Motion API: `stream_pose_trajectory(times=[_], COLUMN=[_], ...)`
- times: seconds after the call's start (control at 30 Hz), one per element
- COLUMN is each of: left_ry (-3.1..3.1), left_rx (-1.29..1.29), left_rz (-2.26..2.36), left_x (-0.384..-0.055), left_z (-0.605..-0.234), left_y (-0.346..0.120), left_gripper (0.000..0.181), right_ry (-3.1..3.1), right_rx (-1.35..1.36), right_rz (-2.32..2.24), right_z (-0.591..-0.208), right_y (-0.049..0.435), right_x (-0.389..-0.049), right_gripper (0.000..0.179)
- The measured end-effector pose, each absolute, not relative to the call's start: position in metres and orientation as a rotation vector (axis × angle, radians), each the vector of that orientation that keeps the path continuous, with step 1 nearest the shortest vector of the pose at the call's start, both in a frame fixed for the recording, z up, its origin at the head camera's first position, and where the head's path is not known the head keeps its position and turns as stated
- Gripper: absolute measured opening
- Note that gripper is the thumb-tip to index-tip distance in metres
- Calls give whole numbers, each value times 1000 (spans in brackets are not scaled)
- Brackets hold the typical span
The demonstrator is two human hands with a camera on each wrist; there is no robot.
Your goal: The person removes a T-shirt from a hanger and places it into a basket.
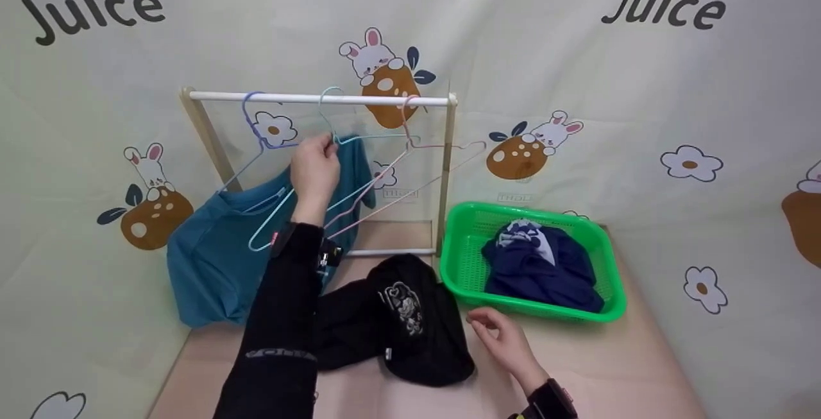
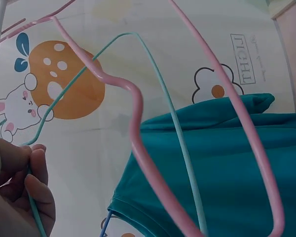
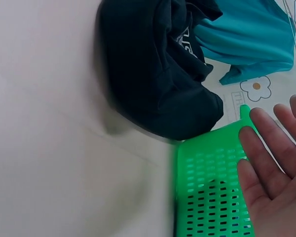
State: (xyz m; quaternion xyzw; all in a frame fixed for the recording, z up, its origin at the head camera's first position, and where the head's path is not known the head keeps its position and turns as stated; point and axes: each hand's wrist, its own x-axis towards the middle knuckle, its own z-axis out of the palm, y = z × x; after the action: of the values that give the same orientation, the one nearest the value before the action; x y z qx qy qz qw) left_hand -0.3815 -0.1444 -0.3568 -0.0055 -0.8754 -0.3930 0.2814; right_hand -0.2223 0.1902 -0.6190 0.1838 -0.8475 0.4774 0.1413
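Note:
My left hand (image 1: 315,165) pinches a light teal hanger (image 1: 378,137) just below its hook, which is at the rack's white bar (image 1: 288,97). In the left wrist view, thumb and fingers close round the teal wire (image 2: 34,210). A pink hanger (image 1: 410,120) hangs to the right, its frame crossing the teal one. On the left, a blue hanger (image 1: 251,117) carries a teal shirt (image 1: 218,258). Relaxed and holding nothing, my right hand (image 1: 507,342) hovers over the table between a black garment (image 1: 417,323) with a pale print and the green basket (image 1: 532,308).
Dark navy clothing (image 1: 545,271) with a white patch lies in the basket. The rack's wooden legs (image 1: 447,181) stand on the light table (image 1: 616,367). A printed curtain (image 1: 545,66) closes off the back and sides.

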Motion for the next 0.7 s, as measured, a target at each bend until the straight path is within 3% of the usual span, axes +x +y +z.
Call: stream_pose_trajectory(times=[0.33,0.7], left_ry=[-2426,-2547], left_rx=[-53,-4], left_rz=[-985,-812], left_x=[-380,-372], left_z=[-374,-388], left_y=[-152,-168], left_gripper=[28,47], right_ry=[-2569,-2719], right_rx=[616,724], right_rz=[1303,1170], right_z=[-627,-634], right_y=[180,160], right_x=[-221,-217], right_gripper=[21,62])
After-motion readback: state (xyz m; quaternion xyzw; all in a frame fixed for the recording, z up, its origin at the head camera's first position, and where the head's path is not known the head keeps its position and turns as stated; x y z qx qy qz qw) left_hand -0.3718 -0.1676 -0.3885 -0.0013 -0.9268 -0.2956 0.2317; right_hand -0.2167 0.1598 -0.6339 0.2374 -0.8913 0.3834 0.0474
